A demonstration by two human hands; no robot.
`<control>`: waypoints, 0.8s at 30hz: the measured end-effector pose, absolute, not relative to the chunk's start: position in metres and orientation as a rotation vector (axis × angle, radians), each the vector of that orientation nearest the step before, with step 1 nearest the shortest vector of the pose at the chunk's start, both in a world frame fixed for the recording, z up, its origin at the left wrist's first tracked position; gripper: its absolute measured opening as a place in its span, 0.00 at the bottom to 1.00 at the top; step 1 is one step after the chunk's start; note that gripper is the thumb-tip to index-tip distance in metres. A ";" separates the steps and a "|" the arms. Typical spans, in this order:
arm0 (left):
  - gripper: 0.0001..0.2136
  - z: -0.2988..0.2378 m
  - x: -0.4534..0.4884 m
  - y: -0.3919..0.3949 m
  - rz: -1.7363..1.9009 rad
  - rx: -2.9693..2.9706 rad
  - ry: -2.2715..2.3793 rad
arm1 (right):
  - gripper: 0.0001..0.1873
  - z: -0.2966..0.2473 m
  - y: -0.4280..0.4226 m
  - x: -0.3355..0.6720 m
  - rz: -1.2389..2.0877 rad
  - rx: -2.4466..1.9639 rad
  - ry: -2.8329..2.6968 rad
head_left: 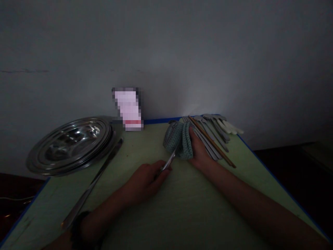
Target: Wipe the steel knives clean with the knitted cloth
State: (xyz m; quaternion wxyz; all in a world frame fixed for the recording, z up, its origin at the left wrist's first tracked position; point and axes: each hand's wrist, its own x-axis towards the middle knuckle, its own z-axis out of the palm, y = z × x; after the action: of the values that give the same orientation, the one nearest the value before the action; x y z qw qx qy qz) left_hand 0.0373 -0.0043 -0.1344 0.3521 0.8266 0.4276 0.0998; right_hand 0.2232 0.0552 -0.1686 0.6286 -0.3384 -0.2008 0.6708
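My left hand (pixel 147 180) is closed round the handle of a shiny metal utensil (pixel 170 161), which slants up to the right. Its far end is tucked into the folds of a grey-green knitted cloth (pixel 174 139), so I cannot see what kind of utensil it is. Gripping the cloth from its right side is my right hand (pixel 199 151), with most of the fingers hidden behind the fabric. Just beyond that hand, a pair of wooden chopsticks (pixel 215 144) lies beside several metal spoons (pixel 214 130) and other cutlery.
Stacked metal dishes (pixel 70 142) stand at the table's left. A long metal utensil (pixel 91 187) lies slanting beside them. A blurred-out phone-like object (pixel 128 109) leans on the wall behind. White plastic-looking utensils (pixel 229 127) lie at the back right, near the table's blue edge (pixel 270 173).
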 end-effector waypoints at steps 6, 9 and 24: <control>0.14 -0.131 0.038 -0.005 0.229 2.133 1.134 | 0.16 -0.160 0.048 0.222 1.530 -0.811 -0.569; 0.13 -0.131 0.038 -0.004 0.262 2.086 1.165 | 0.14 -0.154 0.044 0.220 1.510 -0.866 -0.633; 0.15 -0.132 0.040 -0.003 0.247 2.075 1.176 | 0.12 -0.159 0.049 0.218 1.419 -0.879 -0.525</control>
State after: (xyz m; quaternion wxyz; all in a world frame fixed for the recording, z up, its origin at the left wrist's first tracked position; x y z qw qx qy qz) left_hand 0.0398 -0.0025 -0.1316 0.3634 0.8062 0.4568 0.0960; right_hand 0.2180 0.0492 -0.1593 0.6410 -0.3854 -0.2303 0.6225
